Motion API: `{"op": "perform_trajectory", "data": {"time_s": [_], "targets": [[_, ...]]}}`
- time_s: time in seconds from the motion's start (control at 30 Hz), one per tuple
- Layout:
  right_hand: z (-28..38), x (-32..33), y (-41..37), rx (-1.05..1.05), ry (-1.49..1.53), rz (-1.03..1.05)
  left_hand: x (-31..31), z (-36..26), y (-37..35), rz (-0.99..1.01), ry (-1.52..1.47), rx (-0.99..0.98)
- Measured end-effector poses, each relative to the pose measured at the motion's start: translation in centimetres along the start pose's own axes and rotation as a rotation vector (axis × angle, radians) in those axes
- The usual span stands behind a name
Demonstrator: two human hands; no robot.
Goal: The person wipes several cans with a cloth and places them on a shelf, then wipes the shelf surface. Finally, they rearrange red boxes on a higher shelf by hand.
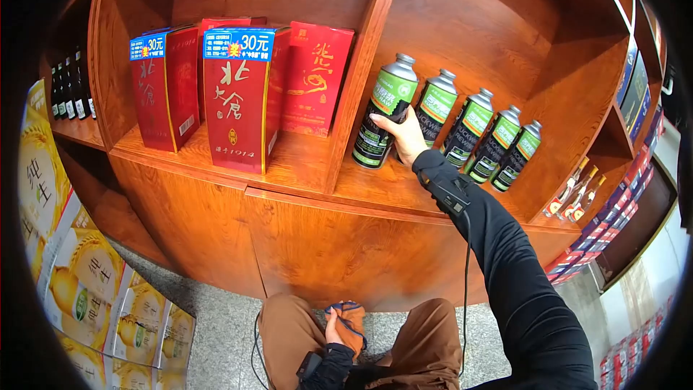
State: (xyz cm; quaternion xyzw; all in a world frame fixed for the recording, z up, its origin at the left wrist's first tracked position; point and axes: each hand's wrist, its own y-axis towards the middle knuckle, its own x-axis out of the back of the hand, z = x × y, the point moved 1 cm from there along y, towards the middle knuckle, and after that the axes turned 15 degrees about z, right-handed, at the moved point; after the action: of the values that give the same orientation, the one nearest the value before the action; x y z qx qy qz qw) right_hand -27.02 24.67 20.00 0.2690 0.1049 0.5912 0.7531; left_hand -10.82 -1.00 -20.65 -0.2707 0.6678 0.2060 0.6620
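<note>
Shelving (303, 182) of reddish wood stood ahead, where the right hand (404, 136) curled around the leftmost green-and-black can (394, 87), thumb (383, 123) across its front, beside four similar cans (468, 130) to the right. Near and low, between the knees (290, 321), the half-closed left hand (333, 328) held an orange cloth (352, 322); red boxes (234, 105) stood left of the cans.
</note>
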Motion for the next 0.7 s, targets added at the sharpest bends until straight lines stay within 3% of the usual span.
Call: {"op": "perform_trajectory", "data": {"time_s": [0.2,0.33,0.43,0.5,0.57,0.7], "targets": [[-0.5,0.8,1.3,-0.063,0.026,0.133,1.8,0.7,0.5,-0.014,-0.014,-0.023],[-0.7,0.5,0.3,-0.147,0.007,0.081,2.0,0.9,1.2,-0.030,-0.012,-0.035],[-2.5,-0.7,-1.1,-0.141,-0.102,-0.005,2.1,1.4,1.3,-0.048,0.014,-0.036],[-5.0,-0.6,-1.2,-0.208,-0.531,-0.088,2.8,1.7,1.5,-0.051,0.053,-0.033],[-5.7,-1.6,-1.9,-0.143,-0.633,-0.154,3.4,1.7,1.3,-0.055,0.047,-0.014],[-6.6,-1.1,-1.1,-0.092,-0.541,-0.131,3.9,1.6,0.7,-0.050,0.078,0.002]]}}
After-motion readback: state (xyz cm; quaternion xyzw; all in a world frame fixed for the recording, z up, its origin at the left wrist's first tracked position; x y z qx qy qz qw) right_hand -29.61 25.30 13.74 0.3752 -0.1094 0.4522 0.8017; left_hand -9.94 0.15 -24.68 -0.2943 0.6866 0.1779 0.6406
